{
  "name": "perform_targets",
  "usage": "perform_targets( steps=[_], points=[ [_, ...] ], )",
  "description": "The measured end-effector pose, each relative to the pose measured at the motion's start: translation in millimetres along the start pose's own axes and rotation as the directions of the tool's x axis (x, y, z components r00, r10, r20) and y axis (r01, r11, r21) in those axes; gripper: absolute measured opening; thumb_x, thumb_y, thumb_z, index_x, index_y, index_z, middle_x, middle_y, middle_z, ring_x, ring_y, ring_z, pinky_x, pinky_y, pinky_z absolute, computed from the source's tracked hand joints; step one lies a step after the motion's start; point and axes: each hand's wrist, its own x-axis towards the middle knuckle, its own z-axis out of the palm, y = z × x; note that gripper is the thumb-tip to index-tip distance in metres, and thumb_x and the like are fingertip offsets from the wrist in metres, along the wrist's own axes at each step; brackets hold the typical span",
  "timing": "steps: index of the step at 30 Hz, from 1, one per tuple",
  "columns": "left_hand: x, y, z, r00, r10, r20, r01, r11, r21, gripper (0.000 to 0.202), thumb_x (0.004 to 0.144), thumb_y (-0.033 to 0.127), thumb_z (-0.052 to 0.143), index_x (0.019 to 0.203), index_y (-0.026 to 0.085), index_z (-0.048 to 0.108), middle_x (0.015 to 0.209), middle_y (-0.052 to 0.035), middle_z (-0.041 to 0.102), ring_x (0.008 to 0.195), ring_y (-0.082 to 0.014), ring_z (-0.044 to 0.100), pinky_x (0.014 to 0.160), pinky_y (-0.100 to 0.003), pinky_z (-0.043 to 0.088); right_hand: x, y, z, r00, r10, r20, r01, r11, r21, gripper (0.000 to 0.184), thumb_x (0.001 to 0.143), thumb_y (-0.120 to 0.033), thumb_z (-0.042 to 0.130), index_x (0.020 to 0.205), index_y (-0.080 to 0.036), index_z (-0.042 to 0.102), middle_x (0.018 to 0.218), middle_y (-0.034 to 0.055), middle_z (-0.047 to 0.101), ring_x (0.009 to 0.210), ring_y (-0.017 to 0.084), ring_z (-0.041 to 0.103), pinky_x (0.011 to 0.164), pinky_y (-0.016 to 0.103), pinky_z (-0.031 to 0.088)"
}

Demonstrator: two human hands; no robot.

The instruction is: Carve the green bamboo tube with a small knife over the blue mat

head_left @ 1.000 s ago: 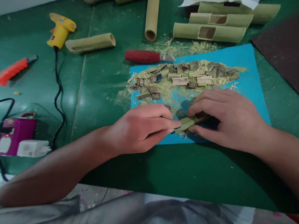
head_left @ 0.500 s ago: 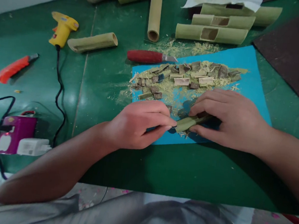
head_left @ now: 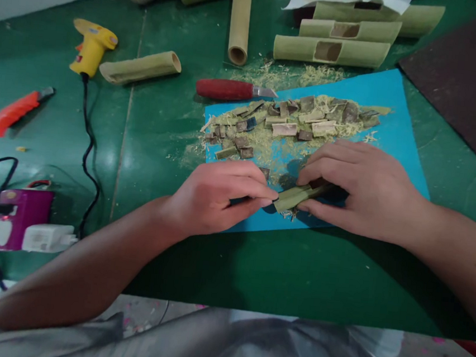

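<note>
Left hand (head_left: 218,199), pinching perhaps a dark sliver (head_left: 275,200), has eased toward nine o'clock, baring more bamboo (head_left: 291,198); right hand (head_left: 361,187) clasps it.

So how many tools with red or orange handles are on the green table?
2 visible: a red-handled knife by the far edge of the blue sheet, and an orange-handled cutter left of the yellow glue gun. Others may be hidden.

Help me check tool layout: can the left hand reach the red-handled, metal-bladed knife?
Probably yes: the knife lies uncovered beyond the left hand, though that hand seems to pinch something dark.
</note>
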Motion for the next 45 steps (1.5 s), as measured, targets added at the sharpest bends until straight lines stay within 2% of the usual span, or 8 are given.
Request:
perform_targets(
  steps=[13, 19, 22, 26, 30, 34, 37, 45],
  points=[
    [2.1, -1.1, 5.3, 1.0, -0.017, -0.019, 0.017, 1.0, -0.022, 0.014, 0.098, 0.02, 0.062, 0.1, 0.018, 0.075, 0.093, -0.0052, 0.075, 0.083, -0.0119, 0.071, 0.077, -0.022, 0.057, -1.8, 1.4, 2.7, 1.0, -0.011, -0.015, 0.01, 0.998, -0.062, 0.016, 0.091, -0.039, 0.058, 0.093, -0.024, 0.066, 0.097, 0.0063, 0.071, 0.092, 0.026, 0.064, 0.072, 0.04, 0.041],
    [0.9, -1.7, 7.6, 0.989, -0.032, -0.144, 0.043, 0.996, 0.076, 0.015, 0.097, 0.018, 0.061, 0.103, 0.017, 0.075, 0.098, -0.0059, 0.075, 0.088, -0.0134, 0.072, 0.082, -0.025, 0.058, -8.5, -1.6, -4.5, 1.0, -0.018, -0.01, 0.016, 0.994, -0.104, 0.022, 0.091, -0.041, 0.059, 0.106, -0.026, 0.066, 0.107, 0.0076, 0.069, 0.101, 0.028, 0.063, 0.083, 0.042, 0.045],
    [0.0, -2.6, 6.7, 0.98, -0.039, -0.194, 0.062, 0.992, 0.114, 0.016, 0.097, 0.019, 0.061, 0.104, 0.018, 0.075, 0.099, -0.0053, 0.075, 0.088, -0.0136, 0.071, 0.082, -0.026, 0.059, -13.9, -1.7, -14.3, 0.999, -0.033, -0.023, 0.028, 0.977, -0.209, 0.03, 0.09, -0.041, 0.062, 0.113, -0.024, 0.066, 0.113, 0.0101, 0.068, 0.105, 0.031, 0.061, 0.086, 0.044, 0.044],
    [-0.6, -3.4, 8.3, 0.975, -0.013, -0.221, 0.046, 0.988, 0.145, 0.015, 0.097, 0.02, 0.061, 0.104, 0.018, 0.074, 0.099, -0.005, 0.074, 0.089, -0.0135, 0.071, 0.082, -0.026, 0.058, -15.8, -0.2, -22.8, 0.999, -0.013, 0.041, 0.027, 0.933, -0.359, 0.019, 0.09, -0.032, 0.058, 0.101, -0.023, 0.07, 0.107, 0.0107, 0.069, 0.098, 0.03, 0.06, 0.08, 0.042, 0.041],
    [-0.2, -1.0, 9.4, 0.965, 0.014, -0.262, 0.043, 0.977, 0.21, 0.014, 0.096, 0.018, 0.062, 0.103, 0.018, 0.074, 0.099, -0.0048, 0.074, 0.089, -0.0133, 0.071, 0.082, -0.025, 0.058, -14.1, -3.8, -19.1, 0.997, 0.001, 0.075, 0.029, 0.916, -0.401, 0.018, 0.09, -0.033, 0.054, 0.094, -0.024, 0.069, 0.103, 0.0081, 0.069, 0.094, 0.027, 0.06, 0.075, 0.038, 0.04],
    [1.2, 2.2, 9.7, 0.937, 0.008, -0.349, 0.105, 0.947, 0.305, 0.014, 0.097, 0.02, 0.062, 0.102, 0.019, 0.074, 0.099, -0.0047, 0.075, 0.088, -0.0141, 0.071, 0.081, -0.027, 0.058, -13.8, -18.0, -7.2, 0.99, 0.137, -0.021, -0.135, 0.913, -0.386, 0.019, 0.087, -0.035, 0.054, 0.087, -0.02, 0.065, 0.094, 0.0088, 0.066, 0.089, 0.025, 0.061, 0.071, 0.035, 0.039],
    [3.3, 0.5, 11.8, 0.933, 0.037, -0.359, 0.105, 0.924, 0.367, 0.015, 0.098, 0.021, 0.061, 0.104, 0.017, 0.074, 0.099, -0.0052, 0.074, 0.089, -0.0145, 0.07, 0.082, -0.027, 0.057, -13.5, -30.6, 2.6, 0.952, 0.286, -0.111, -0.306, 0.883, -0.355, 0.017, 0.085, -0.034, 0.056, 0.085, -0.019, 0.063, 0.089, 0.0077, 0.065, 0.077, 0.021, 0.059, 0.06, 0.032, 0.033],
    [13.0, -8.8, 21.0, 0.951, 0.051, -0.305, 0.097, 0.887, 0.452, 0.019, 0.099, 0.022, 0.059, 0.106, 0.015, 0.074, 0.099, -0.0072, 0.074, 0.091, -0.0159, 0.07, 0.082, -0.026, 0.057, -2.9, -46.1, 11.1, 0.854, 0.508, -0.117, -0.514, 0.784, -0.348, 0.019, 0.087, -0.037, 0.058, 0.086, -0.019, 0.061, 0.086, 0.0059, 0.065, 0.067, 0.017, 0.054, 0.054, 0.031, 0.022]
  ],
)
